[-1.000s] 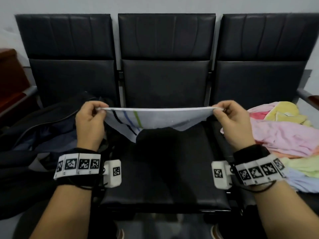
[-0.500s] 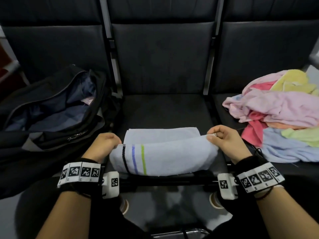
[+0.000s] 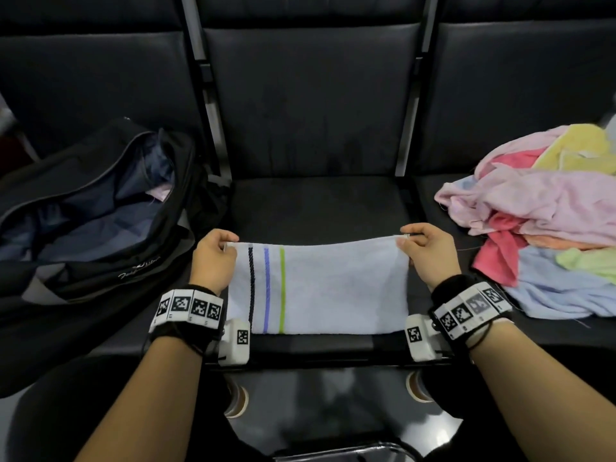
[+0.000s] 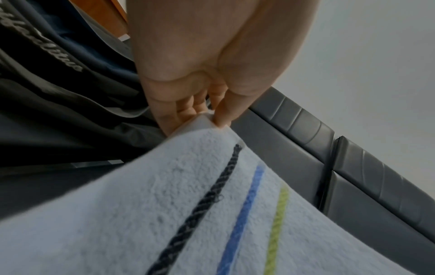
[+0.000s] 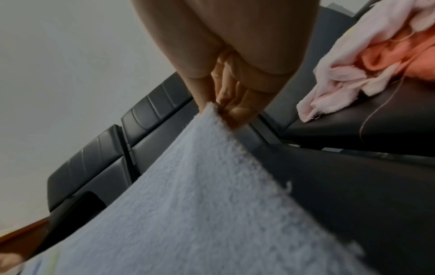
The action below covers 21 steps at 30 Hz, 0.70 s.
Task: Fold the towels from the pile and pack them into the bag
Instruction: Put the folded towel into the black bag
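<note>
A pale blue towel [image 3: 333, 288] with black, blue and green stripes lies folded on the front of the middle seat [image 3: 320, 201]. My left hand [image 3: 224, 245] pinches its far left corner, thumb against fingers [image 4: 164, 119] on the towel [image 4: 188, 214]. My right hand [image 3: 407, 240] pinches the far right corner, and the right wrist view shows the towel [image 5: 200, 204] taut from the fingers [image 5: 237, 111]. The open black bag [image 3: 86, 211] sits on the left seat. The pile of towels [image 3: 540, 211] lies on the right seat.
The seat backs [image 3: 313, 95] rise behind the seats. Metal bars [image 3: 210, 105] divide the seats. A pink cloth [image 3: 163, 193] shows inside the bag. Pink and orange towels [image 5: 367, 61] of the pile lie close to my right hand.
The towel was held up spread in the air, then came down onto the seat. Both hands carried the held edge forward over it, so it now lies flat and doubled.
</note>
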{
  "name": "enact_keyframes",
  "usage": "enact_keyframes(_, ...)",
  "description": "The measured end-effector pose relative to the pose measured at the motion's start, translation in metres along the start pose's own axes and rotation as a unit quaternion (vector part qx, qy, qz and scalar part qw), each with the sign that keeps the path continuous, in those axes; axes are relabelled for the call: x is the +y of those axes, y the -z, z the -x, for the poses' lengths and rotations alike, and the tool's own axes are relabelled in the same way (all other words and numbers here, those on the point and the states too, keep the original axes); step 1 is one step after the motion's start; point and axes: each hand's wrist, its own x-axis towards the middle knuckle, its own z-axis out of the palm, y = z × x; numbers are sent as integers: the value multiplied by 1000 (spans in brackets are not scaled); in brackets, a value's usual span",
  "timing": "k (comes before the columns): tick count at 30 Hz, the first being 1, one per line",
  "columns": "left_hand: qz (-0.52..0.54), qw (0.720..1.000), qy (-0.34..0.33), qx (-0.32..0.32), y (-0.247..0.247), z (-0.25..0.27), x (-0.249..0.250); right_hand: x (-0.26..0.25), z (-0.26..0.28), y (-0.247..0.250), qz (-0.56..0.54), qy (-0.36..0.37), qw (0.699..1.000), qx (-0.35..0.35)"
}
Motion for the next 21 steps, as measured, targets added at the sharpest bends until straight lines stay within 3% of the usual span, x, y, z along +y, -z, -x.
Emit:
enact_keyframes(4, 0, 1000, 15, 0, -14, -19, -4, 7, -20, -9, 75, -2, 997, 14)
enact_keyframes(8, -57, 994, 79, -53, -28, -9, -28, 34, -14, -13, 213, -78, 972, -59)
enact_keyframes(12, -129, 982, 106, -84, -24, 11, -51, 54, 4, -15, 246, -105, 961, -70)
enact_keyframes(15, -131, 983, 103, -81, -21, 20, -53, 52, 12, -24, 225, -129, 961, -93)
enact_keyframes(21, -164, 975, 103, -108, -24, 34, -50, 38, 20, -23, 14, -207, 973, -99)
